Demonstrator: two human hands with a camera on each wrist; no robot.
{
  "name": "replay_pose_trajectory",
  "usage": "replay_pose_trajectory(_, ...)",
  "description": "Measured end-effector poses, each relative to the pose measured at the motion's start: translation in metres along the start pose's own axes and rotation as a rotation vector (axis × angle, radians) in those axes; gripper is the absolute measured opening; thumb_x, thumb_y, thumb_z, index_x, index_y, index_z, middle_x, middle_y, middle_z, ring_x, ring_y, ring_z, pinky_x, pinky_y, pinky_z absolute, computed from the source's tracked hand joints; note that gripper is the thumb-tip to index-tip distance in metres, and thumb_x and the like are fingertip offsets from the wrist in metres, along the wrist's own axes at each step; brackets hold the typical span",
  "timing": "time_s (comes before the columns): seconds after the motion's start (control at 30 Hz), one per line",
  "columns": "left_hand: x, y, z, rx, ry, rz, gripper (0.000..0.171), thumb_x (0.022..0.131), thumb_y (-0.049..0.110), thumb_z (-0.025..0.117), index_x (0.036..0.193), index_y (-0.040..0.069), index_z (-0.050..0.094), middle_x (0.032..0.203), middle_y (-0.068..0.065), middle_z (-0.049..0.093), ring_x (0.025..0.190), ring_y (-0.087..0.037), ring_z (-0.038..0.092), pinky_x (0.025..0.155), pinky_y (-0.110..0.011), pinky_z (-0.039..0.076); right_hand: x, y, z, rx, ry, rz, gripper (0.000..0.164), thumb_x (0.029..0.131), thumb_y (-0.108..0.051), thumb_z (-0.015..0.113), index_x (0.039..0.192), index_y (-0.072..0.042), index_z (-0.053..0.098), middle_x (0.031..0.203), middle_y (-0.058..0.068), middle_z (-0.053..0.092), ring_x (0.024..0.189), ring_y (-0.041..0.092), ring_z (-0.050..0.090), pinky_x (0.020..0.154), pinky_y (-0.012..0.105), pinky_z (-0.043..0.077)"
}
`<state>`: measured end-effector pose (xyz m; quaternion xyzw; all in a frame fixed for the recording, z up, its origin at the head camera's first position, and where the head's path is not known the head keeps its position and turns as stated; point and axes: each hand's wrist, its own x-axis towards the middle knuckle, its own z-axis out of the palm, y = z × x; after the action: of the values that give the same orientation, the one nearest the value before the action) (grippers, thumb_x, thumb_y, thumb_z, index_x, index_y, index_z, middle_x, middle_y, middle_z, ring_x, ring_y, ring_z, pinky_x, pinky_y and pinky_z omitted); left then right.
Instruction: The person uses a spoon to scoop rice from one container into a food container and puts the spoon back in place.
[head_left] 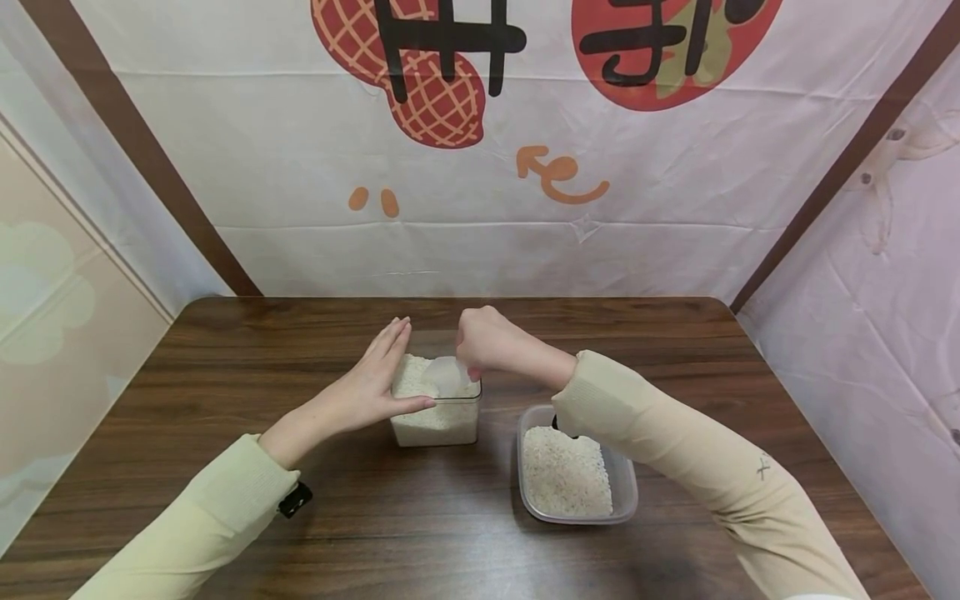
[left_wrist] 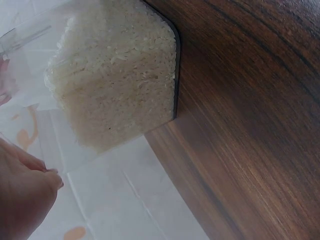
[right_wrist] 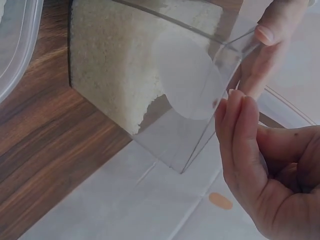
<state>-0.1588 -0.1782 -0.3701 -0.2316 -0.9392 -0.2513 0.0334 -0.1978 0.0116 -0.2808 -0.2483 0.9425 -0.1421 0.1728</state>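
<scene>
Curled fingers of the right hand hold a white scoop, its handle hidden by the hand; the bowl of the scoop sits inside a clear box, at the rice there. Against that box rests the left hand, fingers straight along its left side and thumb lying across the near rim. The box stands upright on the wooden table, and through its clear walls the white rice shows an uneven top, stopping short of the rim. Nearer the person and to the right, well apart from the box, stands a translucent tub with rounded corners, partly under the right sleeve. More rice lies in the tub, banked toward its left side, with a bare strip along the right wall.
</scene>
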Motion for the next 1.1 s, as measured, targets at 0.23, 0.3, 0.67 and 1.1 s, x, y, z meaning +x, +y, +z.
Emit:
replay_pose_trajectory(0.23, 0.000, 0.001, 0.001, -0.002, -0.007, -0.004, 0.107, 0.075, 0.051, 0.067, 0.142, -0.008, 0.009, 0.151, -0.017, 0.005, 0.138, -0.030, 0.000, 0.107, -0.049, 0.018, 0.002, 0.000, 0.003, -0.009, -0.034, -0.013, 0.026, 0.075, 0.005, 0.047, 0.058, -0.006, 0.063, 0.055, 0.005, 0.064, 0.039, 0.006, 0.051, 0.039, 0.015, 0.030)
replay_pose_trajectory(0.3, 0.000, 0.001, 0.001, 0.002, -0.002, 0.000, 0.107, 0.075, 0.052, 0.067, 0.142, -0.009, 0.010, 0.151, -0.017, 0.005, 0.138, -0.031, 0.002, 0.107, -0.050, 0.018, 0.002, 0.000, 0.002, -0.009, -0.044, -0.011, 0.027, 0.077, 0.003, 0.048, 0.057, -0.007, 0.063, 0.054, 0.004, 0.064, 0.039, 0.005, 0.052, 0.041, 0.015, 0.032)
replay_pose_trajectory(0.67, 0.000, 0.000, 0.001, 0.005, -0.016, -0.013, 0.108, 0.075, 0.051, 0.067, 0.143, -0.008, 0.008, 0.151, -0.017, 0.004, 0.138, -0.029, 0.000, 0.107, -0.049, 0.017, 0.002, 0.001, 0.005, 0.027, -0.074, -0.015, 0.033, 0.076, 0.004, 0.050, 0.047, -0.012, 0.050, 0.052, 0.002, 0.062, 0.043, 0.007, 0.056, 0.044, 0.015, 0.033)
replay_pose_trajectory(1.1, 0.001, -0.002, 0.003, -0.008, 0.021, 0.026, 0.108, 0.075, 0.054, 0.066, 0.142, -0.010, 0.010, 0.150, -0.020, 0.007, 0.138, -0.031, 0.001, 0.105, -0.052, 0.019, 0.014, -0.005, 0.020, 0.075, -0.060, 0.086, 0.033, 0.077, 0.002, 0.053, 0.048, -0.013, 0.049, 0.053, 0.002, 0.064, 0.051, 0.011, 0.064, 0.046, 0.014, 0.039)
